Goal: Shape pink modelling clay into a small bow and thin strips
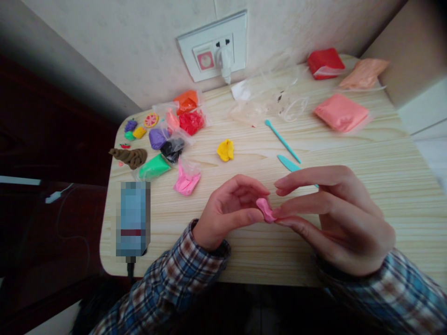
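Observation:
A small piece of pink modelling clay (266, 210) is held between both hands above the table's front half. My left hand (232, 207) pinches its left end, thumb below and fingers curled behind. On the other side, the thumb and a finger of my right hand (335, 218) close on its lower right end, while the index finger is lifted off. Behind my right fingers lies a teal clay knife (289, 163), partly hidden, with a thin teal modelling tool (282, 141) beyond it. A folded lump of yellow clay (225, 150) rests farther back, and an opened bag of pink clay (187, 179) lies to the left.
Bags of coloured clay, including green (154, 166) and red (192, 122), cluster at the left. Near them are a brown coiled clay piece (130, 157) and a blurred phone-like device (132, 218). Clear plastic bags (267, 104) and a salmon clay pack (341, 112) lie at the back.

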`<state>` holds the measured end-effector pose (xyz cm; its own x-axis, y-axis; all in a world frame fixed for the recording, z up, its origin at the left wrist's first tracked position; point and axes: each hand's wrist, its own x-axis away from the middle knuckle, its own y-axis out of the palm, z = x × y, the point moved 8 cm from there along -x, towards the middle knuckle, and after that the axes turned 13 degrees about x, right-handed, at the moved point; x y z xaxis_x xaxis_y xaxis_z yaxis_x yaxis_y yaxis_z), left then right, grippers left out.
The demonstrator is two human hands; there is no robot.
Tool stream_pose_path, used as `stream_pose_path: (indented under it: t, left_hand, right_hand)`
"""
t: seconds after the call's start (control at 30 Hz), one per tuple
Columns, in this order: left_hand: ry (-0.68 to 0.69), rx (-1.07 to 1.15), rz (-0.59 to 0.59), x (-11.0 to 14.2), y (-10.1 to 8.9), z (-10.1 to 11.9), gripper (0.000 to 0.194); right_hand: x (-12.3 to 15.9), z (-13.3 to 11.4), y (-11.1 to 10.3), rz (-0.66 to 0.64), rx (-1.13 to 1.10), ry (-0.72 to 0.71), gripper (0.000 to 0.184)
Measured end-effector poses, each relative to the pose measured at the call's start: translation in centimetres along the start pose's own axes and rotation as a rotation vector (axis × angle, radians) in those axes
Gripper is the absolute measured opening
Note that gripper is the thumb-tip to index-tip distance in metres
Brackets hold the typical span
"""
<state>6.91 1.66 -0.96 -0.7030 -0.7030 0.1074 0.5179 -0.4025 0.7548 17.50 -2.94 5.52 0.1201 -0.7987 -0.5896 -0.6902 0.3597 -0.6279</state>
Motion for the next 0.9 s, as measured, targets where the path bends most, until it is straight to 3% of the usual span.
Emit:
stream_pose_path:
  t: [0.53, 0.9]
  left_hand:
    - [-0.017, -0.034, 0.095, -0.07, -0.74, -0.13, 0.023]
    - [-0.018, 0.017, 0.008, -0.06, -0.31, -0.25, 0.021]
  right_hand:
    - [0.19, 0.76, 0.35, 0.024, -0.048, 0.066, 0.017]
    - [0.15, 0.53, 0.44, 0.011, -0.09, 0.042, 0.018]
